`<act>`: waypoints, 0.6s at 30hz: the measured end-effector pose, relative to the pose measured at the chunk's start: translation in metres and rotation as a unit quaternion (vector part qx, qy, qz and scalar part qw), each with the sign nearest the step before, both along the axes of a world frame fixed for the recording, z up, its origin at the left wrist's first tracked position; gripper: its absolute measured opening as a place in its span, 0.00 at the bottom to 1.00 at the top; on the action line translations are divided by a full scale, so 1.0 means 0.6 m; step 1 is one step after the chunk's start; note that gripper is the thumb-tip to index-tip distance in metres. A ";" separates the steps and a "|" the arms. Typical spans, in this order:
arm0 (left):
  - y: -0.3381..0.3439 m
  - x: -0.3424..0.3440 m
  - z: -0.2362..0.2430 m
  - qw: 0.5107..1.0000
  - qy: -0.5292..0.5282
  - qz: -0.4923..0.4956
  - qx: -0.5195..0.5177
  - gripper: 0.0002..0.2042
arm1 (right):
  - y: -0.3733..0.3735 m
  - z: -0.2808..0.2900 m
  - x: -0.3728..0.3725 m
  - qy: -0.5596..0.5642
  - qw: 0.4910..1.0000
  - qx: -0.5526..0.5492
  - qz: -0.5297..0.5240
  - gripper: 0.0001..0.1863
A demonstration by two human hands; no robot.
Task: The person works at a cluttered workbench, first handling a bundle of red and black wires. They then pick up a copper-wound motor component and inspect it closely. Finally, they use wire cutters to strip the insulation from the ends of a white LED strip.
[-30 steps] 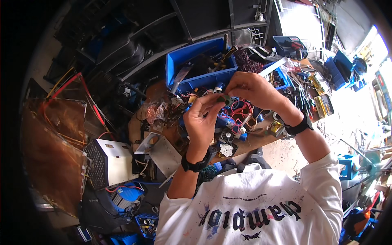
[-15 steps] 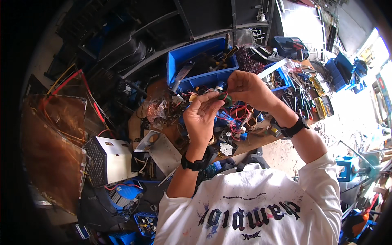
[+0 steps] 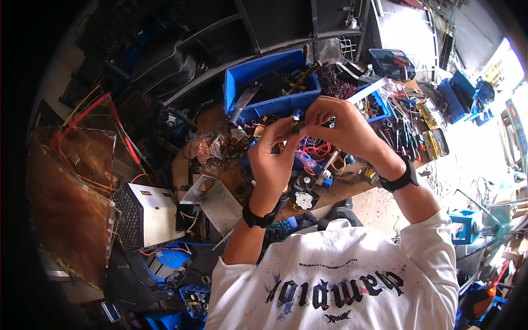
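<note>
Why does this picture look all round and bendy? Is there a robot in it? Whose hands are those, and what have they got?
No robot here! A person wears a camera on their head, looking down at their own bare hands. Its very wide lens bends straight edges, and you can see the person's white T-shirt below.

The left hand pinches a small dark green piece. The right hand is close against it, with its fingers curled. Fingers hide most of the piece, so I can't tell what it is.

Under and around the hands is a crowded workbench. It holds red wires, a blue plastic bin behind the hands, and hand tools over to the right.
</note>
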State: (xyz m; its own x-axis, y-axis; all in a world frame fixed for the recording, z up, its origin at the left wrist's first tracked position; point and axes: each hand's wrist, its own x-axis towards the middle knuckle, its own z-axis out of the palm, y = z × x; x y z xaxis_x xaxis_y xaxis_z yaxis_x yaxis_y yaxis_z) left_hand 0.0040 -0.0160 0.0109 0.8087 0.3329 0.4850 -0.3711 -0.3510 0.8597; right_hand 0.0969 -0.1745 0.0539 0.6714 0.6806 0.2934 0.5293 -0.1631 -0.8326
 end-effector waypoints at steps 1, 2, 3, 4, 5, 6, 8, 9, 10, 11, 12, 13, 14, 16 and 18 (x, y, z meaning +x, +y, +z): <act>-0.001 0.002 -0.003 1.000 -0.005 0.001 0.013 0.13 | 0.001 0.000 -0.004 0.007 1.000 -0.012 -0.020 0.09; -0.002 0.005 -0.008 1.000 -0.011 0.003 0.027 0.13 | 0.002 -0.001 -0.006 0.032 0.998 -0.032 -0.036 0.10; -0.002 0.007 -0.012 0.999 -0.016 0.004 0.040 0.13 | 0.001 -0.003 -0.007 0.050 0.997 -0.027 -0.045 0.10; -0.002 0.010 -0.013 0.996 -0.027 0.011 0.079 0.13 | 0.000 -0.006 -0.007 0.068 0.996 -0.021 -0.053 0.10; -0.002 0.013 -0.013 0.992 -0.039 0.018 0.119 0.14 | -0.001 -0.009 -0.007 0.085 0.994 -0.015 -0.062 0.11; -0.001 0.015 -0.014 0.986 -0.050 0.025 0.157 0.14 | -0.003 -0.014 -0.003 0.090 0.994 -0.001 -0.060 0.10; 0.008 0.013 -0.014 0.977 -0.054 0.034 0.201 0.13 | -0.007 -0.021 0.008 0.099 0.993 0.028 -0.050 0.09; 0.012 0.012 -0.015 0.972 -0.056 0.039 0.223 0.13 | -0.009 -0.019 0.013 0.106 0.993 0.024 -0.041 0.09; 0.012 0.014 -0.020 0.988 -0.031 0.017 0.150 0.12 | -0.012 -0.017 0.018 0.114 0.993 0.019 -0.035 0.09; 0.011 0.015 -0.025 0.997 -0.007 -0.004 0.076 0.12 | -0.013 -0.014 0.022 0.121 0.992 0.014 -0.029 0.09; 0.010 0.015 -0.028 1.000 0.018 -0.025 0.002 0.12 | -0.012 -0.010 0.026 0.210 0.976 0.043 0.017 0.10; 0.009 0.017 -0.024 0.999 0.016 -0.034 0.003 0.11 | -0.016 -0.011 0.031 0.282 0.955 0.086 0.024 0.10; 0.007 0.018 -0.016 0.999 0.013 -0.042 0.004 0.10 | -0.022 -0.015 0.036 0.351 0.927 0.128 0.031 0.10; 0.005 0.019 -0.011 0.998 0.006 -0.057 0.019 0.09 | -0.024 -0.027 0.050 0.442 0.880 0.164 0.050 0.10; 0.002 0.019 -0.011 0.997 -0.006 -0.070 0.045 0.09 | -0.020 -0.032 0.045 0.476 0.854 0.199 0.059 0.10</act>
State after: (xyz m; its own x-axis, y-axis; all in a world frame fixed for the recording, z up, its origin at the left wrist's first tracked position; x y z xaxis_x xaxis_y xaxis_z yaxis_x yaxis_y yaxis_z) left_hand 0.0155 -0.0150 0.0043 0.8386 0.1719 0.5169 -0.4315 -0.3697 0.8229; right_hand 0.1241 -0.1864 0.0348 0.6678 0.7340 -0.1232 -0.4261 0.2413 -0.8719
